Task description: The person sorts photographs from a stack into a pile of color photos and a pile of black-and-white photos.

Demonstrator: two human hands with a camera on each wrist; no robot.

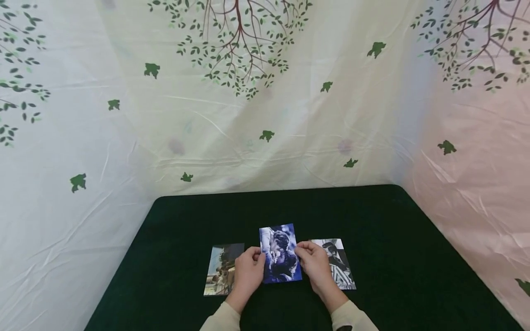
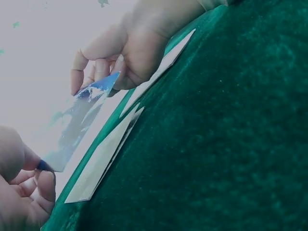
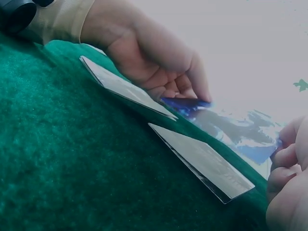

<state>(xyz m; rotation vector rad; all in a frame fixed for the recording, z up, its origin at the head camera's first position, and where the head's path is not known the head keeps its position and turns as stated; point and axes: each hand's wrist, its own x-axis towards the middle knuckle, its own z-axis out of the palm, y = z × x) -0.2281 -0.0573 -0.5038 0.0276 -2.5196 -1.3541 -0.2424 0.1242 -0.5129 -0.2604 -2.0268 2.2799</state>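
Between the two hands is a blue-toned photo card (image 1: pixel 279 253), raised off the table. The left hand (image 1: pixel 250 271) pinches its left edge between thumb and fingers; the right hand (image 1: pixel 318 266) pinches the right edge. Another photo card (image 1: pixel 219 271), with pale sky and brown tones, lies by the left hand, which covers part of its right side. Partly behind the right hand lies a black-and-white photo card (image 1: pixel 341 266). Both wrist views show the blue card (image 2: pixel 79 125) tilted, with glare on it. The lying cards (image 3: pixel 202 163) look pale there, with layered edges.
A dark green cloth (image 1: pixel 393 239) covers the table, whose far corners are rounded. Behind and on both sides hang pale curtains (image 1: pixel 232 151) printed with branches and green leaf shapes. Light sleeves (image 1: pixel 225 317) reach in from the front edge.
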